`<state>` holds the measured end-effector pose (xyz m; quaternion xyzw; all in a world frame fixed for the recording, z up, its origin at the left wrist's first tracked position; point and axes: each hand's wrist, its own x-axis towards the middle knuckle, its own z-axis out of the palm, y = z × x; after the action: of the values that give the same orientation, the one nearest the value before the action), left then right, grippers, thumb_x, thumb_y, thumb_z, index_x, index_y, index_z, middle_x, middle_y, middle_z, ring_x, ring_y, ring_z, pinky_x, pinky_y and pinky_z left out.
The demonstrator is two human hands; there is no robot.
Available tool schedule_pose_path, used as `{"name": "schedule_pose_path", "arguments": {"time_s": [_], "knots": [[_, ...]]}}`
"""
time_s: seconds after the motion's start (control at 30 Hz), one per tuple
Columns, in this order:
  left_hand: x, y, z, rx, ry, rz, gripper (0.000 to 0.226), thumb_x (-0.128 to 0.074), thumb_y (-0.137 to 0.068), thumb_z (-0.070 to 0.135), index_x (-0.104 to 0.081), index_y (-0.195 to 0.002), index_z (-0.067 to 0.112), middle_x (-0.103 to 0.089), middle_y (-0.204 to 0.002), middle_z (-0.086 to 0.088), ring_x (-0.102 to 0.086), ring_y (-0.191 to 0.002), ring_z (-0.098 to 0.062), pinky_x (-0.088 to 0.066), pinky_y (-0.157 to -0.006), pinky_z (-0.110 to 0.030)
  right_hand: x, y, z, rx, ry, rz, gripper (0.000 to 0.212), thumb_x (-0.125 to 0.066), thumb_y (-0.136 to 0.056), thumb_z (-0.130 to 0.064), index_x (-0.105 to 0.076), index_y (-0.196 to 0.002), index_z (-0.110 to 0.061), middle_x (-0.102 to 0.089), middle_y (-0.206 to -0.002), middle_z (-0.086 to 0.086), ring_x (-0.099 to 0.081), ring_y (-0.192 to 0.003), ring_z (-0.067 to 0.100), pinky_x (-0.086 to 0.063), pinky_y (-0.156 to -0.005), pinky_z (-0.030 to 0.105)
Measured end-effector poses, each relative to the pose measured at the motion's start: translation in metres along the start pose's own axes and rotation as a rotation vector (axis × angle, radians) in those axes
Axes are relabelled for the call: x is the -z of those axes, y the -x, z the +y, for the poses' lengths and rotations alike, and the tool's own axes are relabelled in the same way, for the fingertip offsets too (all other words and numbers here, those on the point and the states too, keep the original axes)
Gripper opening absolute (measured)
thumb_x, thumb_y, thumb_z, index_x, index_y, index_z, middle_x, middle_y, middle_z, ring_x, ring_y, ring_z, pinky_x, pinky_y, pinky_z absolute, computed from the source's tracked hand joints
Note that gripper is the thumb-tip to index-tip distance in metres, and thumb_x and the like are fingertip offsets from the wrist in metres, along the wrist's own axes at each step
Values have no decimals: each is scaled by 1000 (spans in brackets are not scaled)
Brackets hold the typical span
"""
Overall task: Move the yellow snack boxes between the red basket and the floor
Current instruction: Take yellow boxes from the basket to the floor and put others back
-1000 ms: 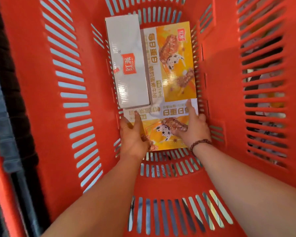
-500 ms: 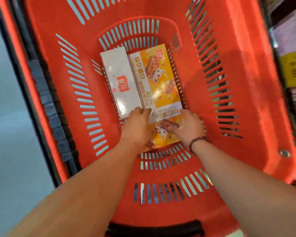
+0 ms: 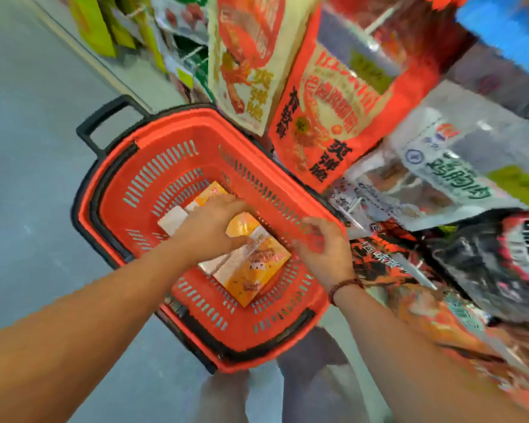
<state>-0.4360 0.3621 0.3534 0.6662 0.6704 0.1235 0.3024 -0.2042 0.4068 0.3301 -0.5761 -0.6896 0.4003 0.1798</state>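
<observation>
The red basket stands on the grey floor. My left hand grips the far end of a yellow snack box, which is raised and tilted over the basket's near half. My right hand is blurred beside the box's right corner, over the basket's right rim, with fingers curled; whether it touches the box is unclear. A second yellow snack box lies in the basket, partly under my left hand, with a white box to its left.
Racks of hanging snack bags crowd the right side and overhang the basket's far right corner. The basket's black pull handle sticks out at the far left. Grey floor stretches along the left.
The view has pulled back and up from inside the basket. The near yellow box has come up off the bottom in my left hand, and my right hand has shifted off it to the right.
</observation>
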Motion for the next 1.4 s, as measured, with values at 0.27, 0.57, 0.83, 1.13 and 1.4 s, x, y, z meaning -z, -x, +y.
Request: {"name": "schedule_pose_path", "arguments": {"time_s": [0.27,0.57,0.83,1.13,1.4], "knots": [[38,-5,131,-345,79,-8,55,-70,-66,40,-63,-114,15,-65,-106,-6,-59,-100,-22,-39,-86,-23,95,116,-16,-138,-159,450,35,-75,-72,-11,-65,-104,-18,-62,-97,-2,-60,-83,10,-48,-77,19],[-49,40,313,-688,124,-294,53,-65,-61,48,-66,-106,21,-64,-98,-1,-58,-91,-18,-43,-79,-26,178,317,36,-485,-292,888,36,-71,-79,-8,-56,-106,-26,-53,-106,1,-54,-93,15,-47,-75,28],[-195,108,452,-852,80,-502,53,-62,-63,55,-63,-108,29,-64,-99,4,-60,-92,-17,-48,-81,-32,212,501,151,-762,-368,1117,33,-72,-76,-11,-61,-107,-18,-60,-105,1,-59,-92,16,-52,-77,34],[-387,193,560,-745,73,-640,47,-83,-66,22,-64,-108,13,-63,-103,-5,-58,-91,-16,-44,-78,-26,245,638,276,-954,-375,1114,37,-72,-78,-16,-60,-113,-16,-56,-114,4,-58,-93,15,-51,-82,36],[-471,202,579,-577,48,-701,46,-81,-67,21,-62,-110,23,-59,-104,2,-55,-92,-8,-43,-79,-23,278,641,350,-977,-438,1050,39,-71,-79,-18,-58,-116,-21,-52,-109,-7,-56,-96,13,-52,-86,40]]}}
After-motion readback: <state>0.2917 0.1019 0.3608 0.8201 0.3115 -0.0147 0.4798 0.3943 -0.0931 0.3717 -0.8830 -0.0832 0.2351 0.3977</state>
